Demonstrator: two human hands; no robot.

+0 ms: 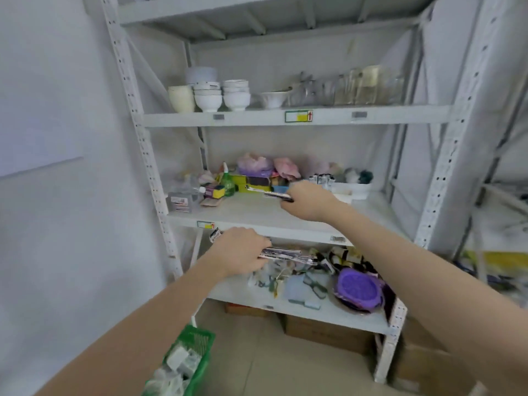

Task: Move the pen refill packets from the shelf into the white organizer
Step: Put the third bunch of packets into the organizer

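Observation:
My left hand (240, 250) is closed on a stack of long, flat pen refill packets (288, 254) and holds them level in front of the lower shelf. My right hand (307, 200) reaches over the middle shelf (243, 212) and grips another refill packet (274, 193), which sticks out to the left of the fist. A white organizer (347, 190) stands at the back right of that shelf, just behind my right hand, with small dark-capped items in it.
Green spray bottle (227, 182), sponges and bags crowd the back of the middle shelf. Bowls (208, 97) and glassware fill the shelf above. A purple lid (358, 288) and clutter lie on the lower shelf. A green basket (187, 358) sits on the floor, cardboard boxes underneath.

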